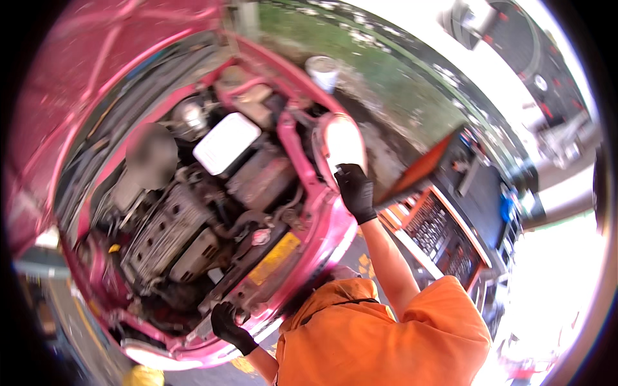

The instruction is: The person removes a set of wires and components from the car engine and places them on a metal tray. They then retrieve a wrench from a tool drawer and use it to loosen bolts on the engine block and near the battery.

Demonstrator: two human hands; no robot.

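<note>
A red car's engine bay [193,248] lies in front of me under its raised hood [84,83]. My left hand [232,328], in a black glove, is at the bay's front edge with its fingers curled; a small shiny thing shows beside the fingertips, too blurred to name. My right hand [356,193], also black-gloved, is beside the bright headlight [344,143] at the car's front corner. Its fingers are bent together around something small and pale that I cannot make out. A white rounded rectangular panel [227,143] rests next to the dark battery-like box [262,177].
A tool cart [473,199] with an open drawer of sockets [431,225] stands to the right. A white bucket [323,72] sits beyond the headlight. A yellow label [275,258] marks the front crossmember. Something yellow [143,376] is at the lower left.
</note>
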